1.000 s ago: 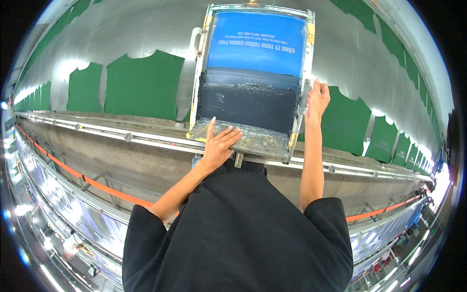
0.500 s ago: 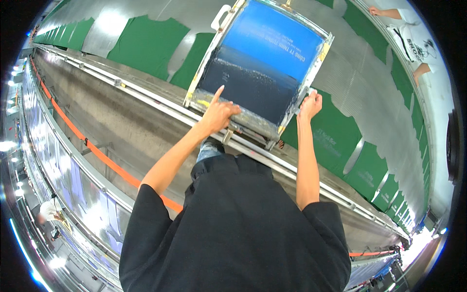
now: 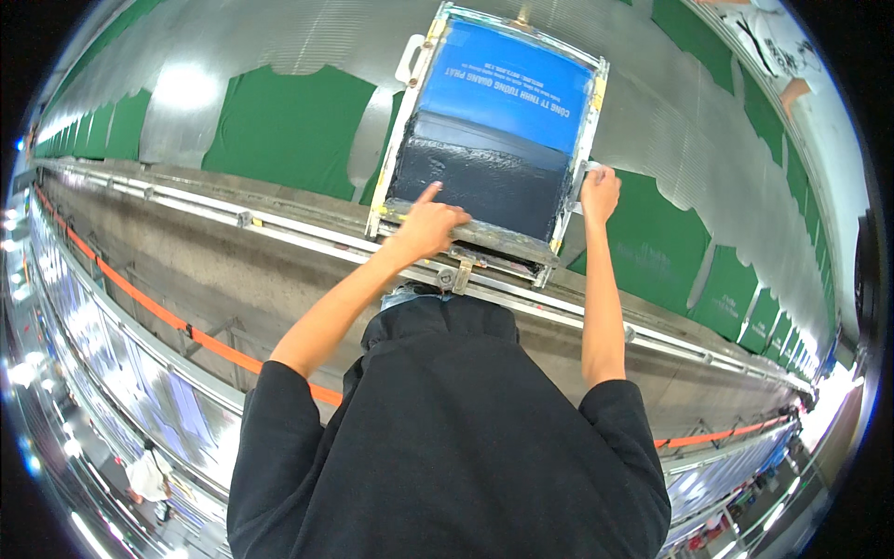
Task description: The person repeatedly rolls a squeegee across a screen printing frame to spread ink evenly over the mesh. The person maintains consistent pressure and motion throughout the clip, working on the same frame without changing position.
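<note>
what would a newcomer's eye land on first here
Probably the bright blue panel at top centre, with a dark, glossy layer nearer the wearer, inside a stained frame. Next, perhaps, the left hand at the frame's near edge and the right hand at its right side. Green pieces lie on the grey surface to both sides.

The screen panel (image 3: 507,79) was bright blue with pale lettering, and the ink (image 3: 484,186) across its lower part was a glossy near-black; around them, the frame (image 3: 402,138) was whitish, blotched with yellow (its side handle (image 3: 406,58) plain white). The flat cloth pieces (image 3: 284,126) were deep green against a silvery-grey table (image 3: 247,37) with fine ribbed lines, while the strap (image 3: 140,296) was orange and the shirt (image 3: 484,429) solid black.
</note>
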A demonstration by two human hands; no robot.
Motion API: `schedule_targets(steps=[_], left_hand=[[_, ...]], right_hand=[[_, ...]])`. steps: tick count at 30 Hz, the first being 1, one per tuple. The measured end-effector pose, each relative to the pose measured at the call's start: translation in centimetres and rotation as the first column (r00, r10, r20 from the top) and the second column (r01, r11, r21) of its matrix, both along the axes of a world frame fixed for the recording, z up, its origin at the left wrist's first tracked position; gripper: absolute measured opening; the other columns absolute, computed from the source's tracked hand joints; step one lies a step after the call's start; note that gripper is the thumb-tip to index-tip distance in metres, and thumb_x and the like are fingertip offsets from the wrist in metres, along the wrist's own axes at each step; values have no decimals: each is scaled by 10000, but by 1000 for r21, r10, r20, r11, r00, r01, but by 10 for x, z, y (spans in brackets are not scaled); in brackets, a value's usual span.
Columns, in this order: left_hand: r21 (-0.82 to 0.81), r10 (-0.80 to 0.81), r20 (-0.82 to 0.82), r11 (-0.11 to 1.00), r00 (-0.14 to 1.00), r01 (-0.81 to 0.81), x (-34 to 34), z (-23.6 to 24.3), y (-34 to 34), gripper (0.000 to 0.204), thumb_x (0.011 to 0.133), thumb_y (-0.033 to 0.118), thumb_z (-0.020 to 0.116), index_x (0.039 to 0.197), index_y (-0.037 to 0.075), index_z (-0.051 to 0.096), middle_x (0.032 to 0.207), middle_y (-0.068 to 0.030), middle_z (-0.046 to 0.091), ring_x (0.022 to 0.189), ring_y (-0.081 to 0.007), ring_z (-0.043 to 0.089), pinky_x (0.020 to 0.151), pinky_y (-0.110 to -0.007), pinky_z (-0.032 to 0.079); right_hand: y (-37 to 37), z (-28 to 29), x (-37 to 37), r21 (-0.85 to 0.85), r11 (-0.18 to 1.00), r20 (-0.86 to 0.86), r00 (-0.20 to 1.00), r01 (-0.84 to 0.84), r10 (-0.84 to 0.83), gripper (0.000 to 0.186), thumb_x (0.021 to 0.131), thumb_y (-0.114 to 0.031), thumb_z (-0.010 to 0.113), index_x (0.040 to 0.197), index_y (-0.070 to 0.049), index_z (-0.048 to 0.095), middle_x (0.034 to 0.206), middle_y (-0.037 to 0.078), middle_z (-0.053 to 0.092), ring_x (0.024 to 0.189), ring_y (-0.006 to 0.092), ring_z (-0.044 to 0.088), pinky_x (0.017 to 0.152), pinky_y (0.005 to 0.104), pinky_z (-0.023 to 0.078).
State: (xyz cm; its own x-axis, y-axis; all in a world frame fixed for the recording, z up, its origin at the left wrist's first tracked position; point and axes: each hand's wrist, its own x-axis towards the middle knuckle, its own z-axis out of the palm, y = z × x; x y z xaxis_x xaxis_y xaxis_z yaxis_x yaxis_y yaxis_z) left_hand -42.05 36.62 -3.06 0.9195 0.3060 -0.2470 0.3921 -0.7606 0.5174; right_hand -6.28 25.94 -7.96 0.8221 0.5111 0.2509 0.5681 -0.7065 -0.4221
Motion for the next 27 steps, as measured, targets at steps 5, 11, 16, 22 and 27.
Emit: schedule_targets(steps=[5, 11, 16, 22, 27], left_hand=[[76, 84, -144, 994, 986, -74, -50, 8, 50, 370, 742, 131, 801, 1111, 128, 769, 1009, -68, 771, 1089, -258, 719, 1289, -565, 169], [102, -16, -131, 994, 991, 30, -47, -1, 58, 421, 695, 148, 789, 1115, 129, 802, 933, -126, 792, 1019, -256, 754, 1318, -519, 143], [91, 40, -116, 995, 993, -29, 18, 7, 133, 358, 752, 198, 798, 1105, 145, 818, 812, -139, 776, 889, -273, 763, 1328, -511, 90], [158, 12, -144, 987, 990, 11, 71, 1, 188, 327, 783, 237, 819, 1100, 158, 829, 734, -145, 740, 857, -277, 751, 1328, -497, 119], [197, -46, -17, 979, 999, 49, 64, -7, 187, 284, 773, 241, 816, 1032, 128, 841, 666, -146, 711, 773, -289, 738, 1320, -475, 167]], right_hand=[[-39, 108, -101, -209, 683, -462, 686, -700, 562, 855, 802, -609, 801, 1346, 31, 646, 1409, 253, 629, 1337, 418, 577, 1150, 466, 437], [-87, 53, -145, -361, 654, -488, 732, -665, 476, 487, 739, -100, 743, 1226, -97, 732, 1172, 126, 754, 1087, 328, 719, 885, 467, 582], [3, 71, -73, -370, 673, -361, 766, -641, 532, 336, 770, -71, 672, 1084, -115, 785, 895, 166, 762, 845, 349, 747, 725, 499, 580], [60, 63, -26, -427, 687, -353, 808, -588, 472, 297, 751, -94, 783, 1043, -128, 818, 833, 171, 763, 799, 358, 750, 704, 491, 572], [62, 63, -30, -450, 663, -335, 802, -598, 495, 291, 769, -125, 831, 1060, -138, 823, 820, 143, 768, 861, 308, 741, 1188, 497, 353]])
